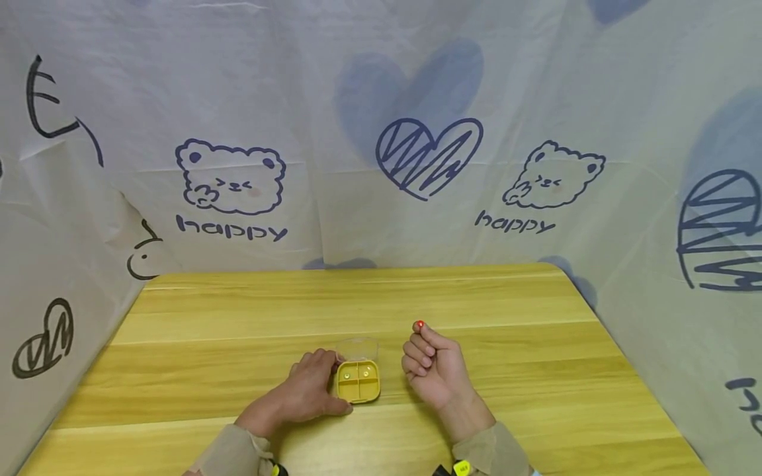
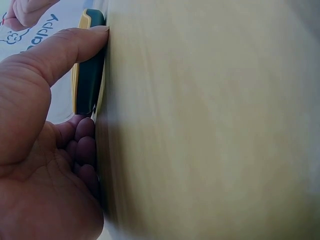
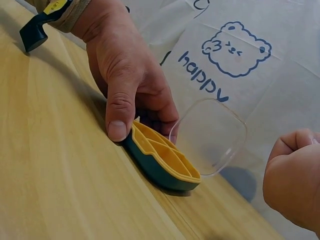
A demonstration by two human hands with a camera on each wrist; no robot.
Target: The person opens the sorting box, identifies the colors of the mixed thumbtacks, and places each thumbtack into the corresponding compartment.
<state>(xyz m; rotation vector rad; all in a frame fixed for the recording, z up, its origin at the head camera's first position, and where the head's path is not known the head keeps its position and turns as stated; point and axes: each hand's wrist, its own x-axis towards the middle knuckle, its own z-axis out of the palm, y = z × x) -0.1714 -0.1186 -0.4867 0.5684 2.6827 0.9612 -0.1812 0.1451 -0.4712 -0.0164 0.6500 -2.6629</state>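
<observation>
Left hand: its thumb touches the near left corner of the yellow box, the other fingers bend at the far left side, so the hand holds it.
Box: it sits on the wooden table; each far compartment has one small shiny piece.
Clear lid: stands open at the box's far side.
Right hand: above the table, right of the box; thumb and forefinger pinch a small red piece, other fingers curled.
White cloth: hangs behind.
</observation>
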